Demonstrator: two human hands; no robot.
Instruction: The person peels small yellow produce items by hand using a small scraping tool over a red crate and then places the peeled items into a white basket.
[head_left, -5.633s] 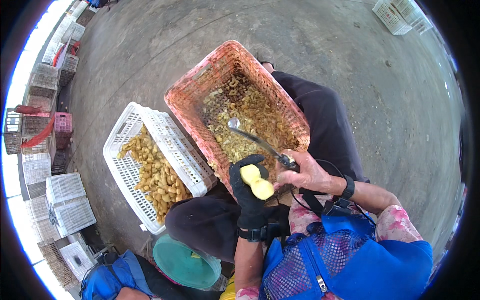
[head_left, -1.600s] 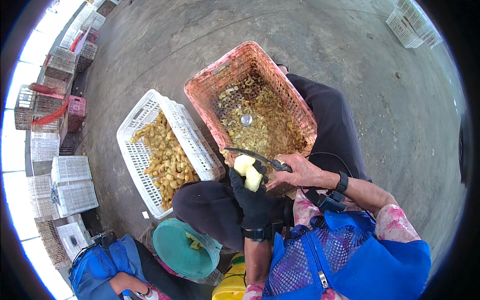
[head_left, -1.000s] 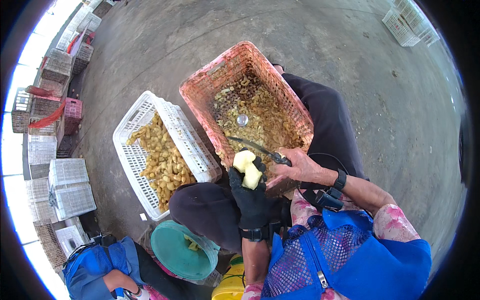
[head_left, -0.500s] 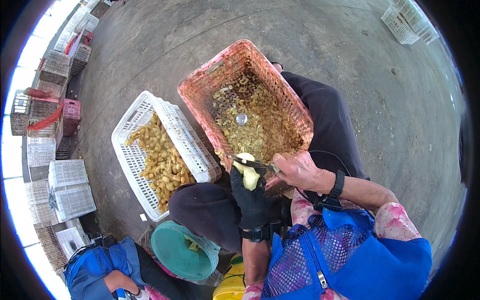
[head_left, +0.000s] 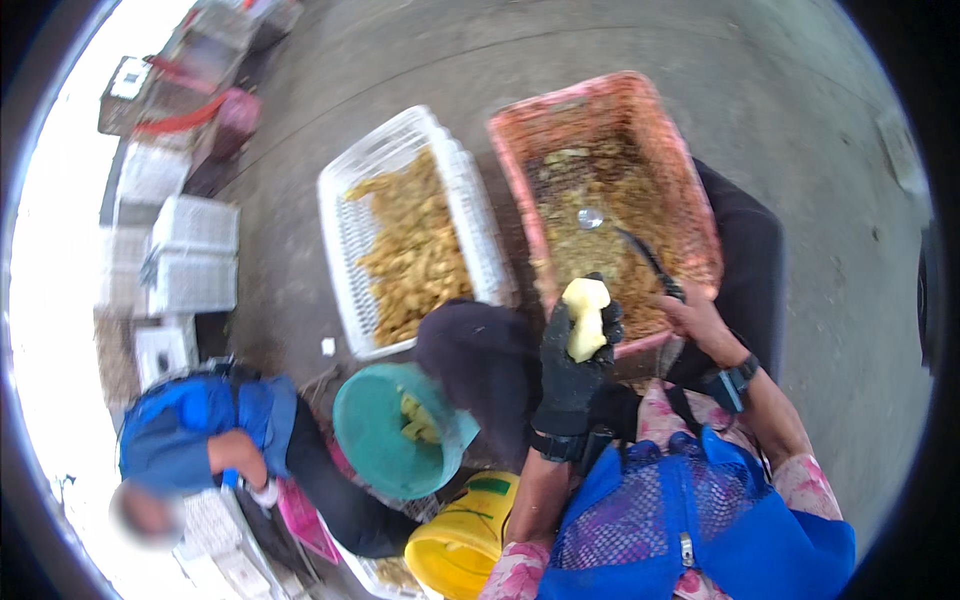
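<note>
My left hand (head_left: 570,372), in a black glove, holds a pale yellow peeled piece of ginger (head_left: 586,318) just above the near edge of the pink crate (head_left: 514,180). My right hand (head_left: 700,322) is bare and closed round the handle of a knife (head_left: 650,256). Its dark, curved blade points up and left over the crate, apart from the ginger. Peelings and scraps (head_left: 600,262) cover the crate's bottom, with a small round shiny object (head_left: 590,218) among them. Left of it, a white basket (head_left: 338,215) contains many unpeeled ginger pieces (head_left: 410,255).
Near my left knee stands a green bucket (head_left: 362,462) with pale pieces inside, and a yellow bucket (head_left: 430,560) is beside it. A co-worker in blue (head_left: 215,420) sits at the lower left. Stacked crates (head_left: 195,255) line the left side.
The knife has come away from the ginger and moved right with my right hand. The left hand still holds the ginger. The whole view has shifted, bringing more of the co-worker and yellow bucket in.
</note>
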